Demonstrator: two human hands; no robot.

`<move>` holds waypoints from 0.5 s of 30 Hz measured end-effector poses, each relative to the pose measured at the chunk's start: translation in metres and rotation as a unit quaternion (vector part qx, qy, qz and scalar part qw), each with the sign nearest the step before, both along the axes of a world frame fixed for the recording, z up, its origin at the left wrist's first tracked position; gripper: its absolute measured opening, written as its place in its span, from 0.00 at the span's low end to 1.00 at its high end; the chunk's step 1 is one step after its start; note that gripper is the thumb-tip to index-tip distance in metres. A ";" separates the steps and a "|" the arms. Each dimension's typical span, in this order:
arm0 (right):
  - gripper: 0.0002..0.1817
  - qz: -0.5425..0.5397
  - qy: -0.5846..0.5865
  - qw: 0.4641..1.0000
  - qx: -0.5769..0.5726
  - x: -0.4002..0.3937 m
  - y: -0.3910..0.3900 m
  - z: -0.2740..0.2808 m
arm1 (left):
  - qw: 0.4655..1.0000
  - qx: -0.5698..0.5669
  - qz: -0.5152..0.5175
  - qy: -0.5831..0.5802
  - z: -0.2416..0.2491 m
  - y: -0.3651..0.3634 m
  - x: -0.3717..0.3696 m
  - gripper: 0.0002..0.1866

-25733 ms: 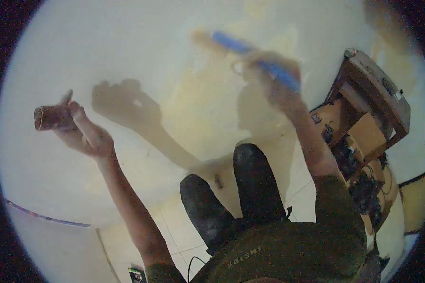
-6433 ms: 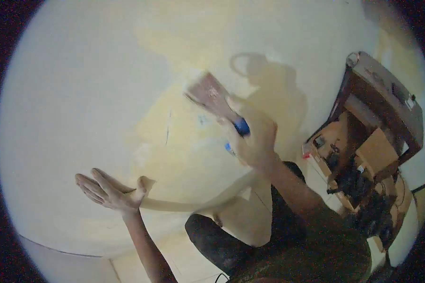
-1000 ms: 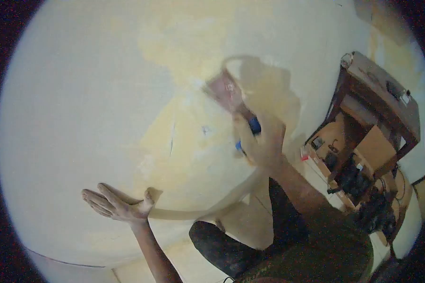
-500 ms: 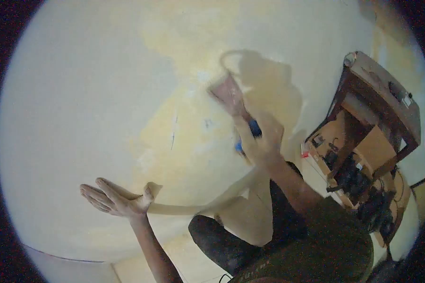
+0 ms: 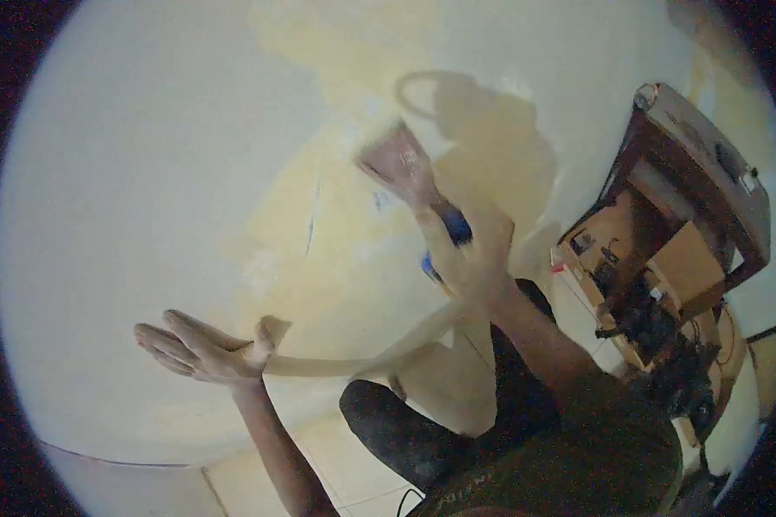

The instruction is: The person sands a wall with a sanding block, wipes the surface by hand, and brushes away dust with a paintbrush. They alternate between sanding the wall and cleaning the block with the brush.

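In the head view my right hand [image 5: 474, 250] is wrapped round the blue handle of a putty knife [image 5: 397, 162]. Its flared, brownish blade points up and left, with the wide edge right at the wall [image 5: 147, 172], over a patchy yellow area. Pale smears and a few small blue marks show on the wall below the blade. Lower on the left, my left hand [image 5: 211, 349] is open with fingers stretched out, close against the wall, and its thumb stands apart. Nothing is in it.
A dark wooden stand [image 5: 707, 155] is on the right, with an open cardboard box [image 5: 685, 267] and dark cables or tools about its lower part. My bent knees [image 5: 397, 431] are close to the wall, above a tiled floor [image 5: 336, 457].
My right hand and the putty knife have shifted a little up and left along the wall. My left hand appears slightly higher and farther left, still open.
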State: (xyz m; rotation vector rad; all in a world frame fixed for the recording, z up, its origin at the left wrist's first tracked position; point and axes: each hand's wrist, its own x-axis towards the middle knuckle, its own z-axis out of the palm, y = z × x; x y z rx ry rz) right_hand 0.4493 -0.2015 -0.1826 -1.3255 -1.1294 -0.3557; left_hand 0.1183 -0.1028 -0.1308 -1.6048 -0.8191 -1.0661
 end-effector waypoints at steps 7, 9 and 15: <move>0.24 0.047 0.013 0.996 0.073 0.003 0.004 -0.035 | 1.000 -0.003 -0.003 -0.011 -0.008 0.001 0.005 0.61; 0.23 0.026 0.002 0.999 0.033 0.004 0.004 0.004 | 1.000 -0.009 -0.001 -0.001 -0.007 -0.002 0.005 0.61; 0.16 0.059 0.007 0.997 0.056 -0.008 -0.004 -0.028 | 1.000 0.000 -0.010 -0.005 -0.008 0.003 0.002 0.61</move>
